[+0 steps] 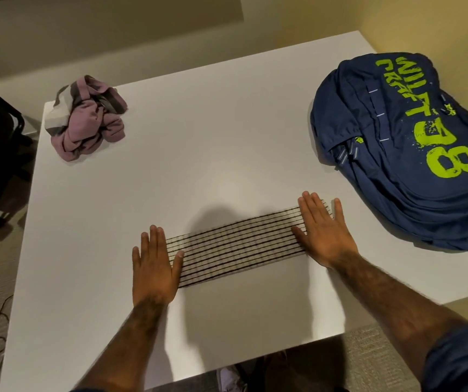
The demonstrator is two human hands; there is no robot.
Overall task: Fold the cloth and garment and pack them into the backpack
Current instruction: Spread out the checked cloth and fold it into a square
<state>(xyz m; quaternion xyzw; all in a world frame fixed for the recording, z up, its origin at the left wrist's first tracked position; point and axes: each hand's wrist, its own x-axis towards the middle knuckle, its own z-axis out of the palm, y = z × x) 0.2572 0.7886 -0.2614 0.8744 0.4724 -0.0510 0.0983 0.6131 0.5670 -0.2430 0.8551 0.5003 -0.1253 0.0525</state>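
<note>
We are pressing both hands, left and right, spread flat on the cloth at six o'clock, risking the fold springing open if we lift unevenly.

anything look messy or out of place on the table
Only the pink garment, lying crumpled in a heap at the table's far left corner, unfolded. The striped cloth lies as a neat flat strip under both hands, and the backpack lies at the far right, apparently closed.
</note>
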